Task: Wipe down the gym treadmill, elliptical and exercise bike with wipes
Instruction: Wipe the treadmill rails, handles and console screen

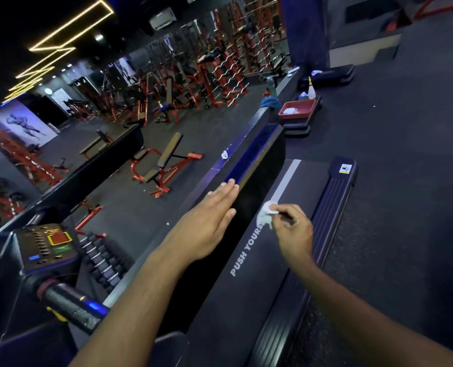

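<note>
A black treadmill belt [249,290] printed "PUSH YOURS..." runs away from me, with a ribbed side rail [326,215] on its right. My right hand [294,229] pinches a crumpled white wipe [266,217] and holds it against the belt near the lettering. My left hand [209,218] lies flat with straight fingers on the dark ledge [246,152] along the treadmill's left side. The treadmill console [46,246] with coloured buttons and a black handlebar [69,305] sit at lower left.
A red tray [296,109] holding white wipes sits on stacked step platforms at the far end, with a white spray bottle [311,90] beside it. A blue cloth [269,102] lies on the ledge. Below left are orange benches [161,165] and a dumbbell rack [100,258].
</note>
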